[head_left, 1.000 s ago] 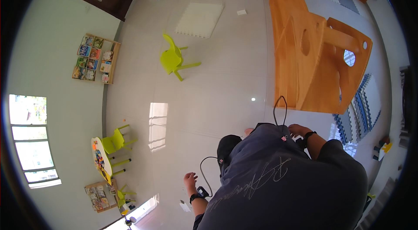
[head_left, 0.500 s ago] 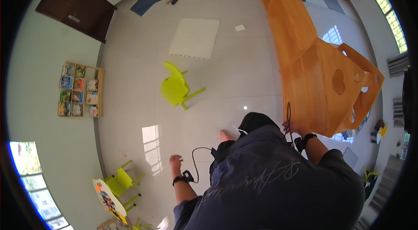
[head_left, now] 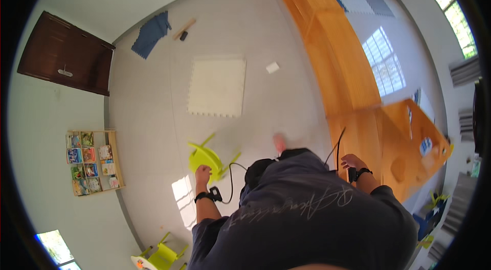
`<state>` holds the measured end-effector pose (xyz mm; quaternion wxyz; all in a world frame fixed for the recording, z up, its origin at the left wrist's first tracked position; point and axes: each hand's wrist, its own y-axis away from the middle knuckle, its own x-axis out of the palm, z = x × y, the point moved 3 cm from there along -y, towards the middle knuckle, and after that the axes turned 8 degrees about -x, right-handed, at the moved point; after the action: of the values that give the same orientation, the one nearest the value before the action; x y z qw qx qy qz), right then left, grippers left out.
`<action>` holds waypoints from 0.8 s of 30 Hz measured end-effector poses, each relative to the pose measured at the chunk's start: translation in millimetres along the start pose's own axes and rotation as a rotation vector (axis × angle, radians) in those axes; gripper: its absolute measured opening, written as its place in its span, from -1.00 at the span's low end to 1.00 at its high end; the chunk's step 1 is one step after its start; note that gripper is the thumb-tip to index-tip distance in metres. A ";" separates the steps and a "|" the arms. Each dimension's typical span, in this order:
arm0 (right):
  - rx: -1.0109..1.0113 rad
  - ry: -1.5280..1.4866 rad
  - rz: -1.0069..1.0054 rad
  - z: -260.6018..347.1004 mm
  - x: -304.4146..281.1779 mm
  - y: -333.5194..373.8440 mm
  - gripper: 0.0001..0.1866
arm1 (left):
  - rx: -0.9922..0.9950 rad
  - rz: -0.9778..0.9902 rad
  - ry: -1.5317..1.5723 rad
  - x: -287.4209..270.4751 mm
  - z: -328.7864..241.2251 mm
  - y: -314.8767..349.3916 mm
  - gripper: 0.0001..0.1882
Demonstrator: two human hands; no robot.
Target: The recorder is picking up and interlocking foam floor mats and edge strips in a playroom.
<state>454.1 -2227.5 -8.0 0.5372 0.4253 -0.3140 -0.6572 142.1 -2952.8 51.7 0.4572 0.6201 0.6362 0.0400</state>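
My left hand (head_left: 203,174) hangs beside my body with its fingers curled in, and nothing shows in it. In the picture it overlaps the lime-green chair (head_left: 205,160); whether they touch I cannot tell. My right hand (head_left: 353,161) is at my other side, nearest the wooden play unit (head_left: 358,132), its fingers loosely bent, a little apart and holding nothing visible. Each wrist wears a black band with a small device, and a thin black cable (head_left: 231,180) loops from the left one. My bare foot (head_left: 279,142) shows on the floor ahead of me.
Ahead lie a cream foam mat (head_left: 217,87), a small white piece (head_left: 272,67), blue mats (head_left: 151,35) and a wooden strip (head_left: 184,29). A long wooden shelf (head_left: 337,50) runs along the right. A book rack (head_left: 94,162) and brown door (head_left: 66,55) line the left wall.
I have moved forward: the cream mat, green chair and book rack now sit lower in the picture. My right hand has come away from the wooden unit's edge; the left fingers are more curled.
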 end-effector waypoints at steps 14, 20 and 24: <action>-0.449 0.326 -0.150 574.6 -93.6 -180.4 -0.85 | -0.266 -0.171 0.456 -24.8 -162.2 -173.9 -0.83; -0.302 0.199 -0.134 654.6 -117.1 -209.1 -0.77 | -0.201 -0.164 0.433 -38.0 -325.5 -323.9 -0.81; -0.326 0.274 0.023 623.8 -158.7 -281.4 -0.77 | 0.042 -0.137 0.290 -54.2 -477.4 -413.9 -0.83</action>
<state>-218.9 -2037.1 57.6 0.6442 0.4145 -0.1324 -0.6290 -480.8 -2845.3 101.1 0.3489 0.5725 0.7371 0.0844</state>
